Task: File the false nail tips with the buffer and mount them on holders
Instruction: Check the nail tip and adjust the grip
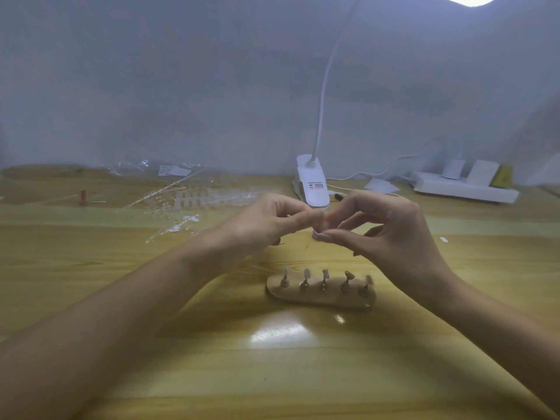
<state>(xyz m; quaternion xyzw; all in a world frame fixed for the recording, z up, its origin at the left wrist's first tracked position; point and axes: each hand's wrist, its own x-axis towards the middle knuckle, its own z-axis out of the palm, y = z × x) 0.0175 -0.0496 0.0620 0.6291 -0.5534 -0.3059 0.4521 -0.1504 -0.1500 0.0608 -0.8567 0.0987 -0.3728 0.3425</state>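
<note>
Just behind and above the wooden stand, the right hand pinches a small pale nail tip between thumb and forefinger. The left hand, fingers curled, meets it there, but blur hides its grip. Bare table lies in front of the stand. The label on the lamp clip behind the stand is unreadable.

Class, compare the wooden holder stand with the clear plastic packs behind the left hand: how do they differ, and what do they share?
The holder stand is tan and opaque; the plastic packs are see-through. The stand carries five standing holders; the packs lie flat and spread out. The stand sits nearer the person than the packs. Both rest on the wooden table.
</note>
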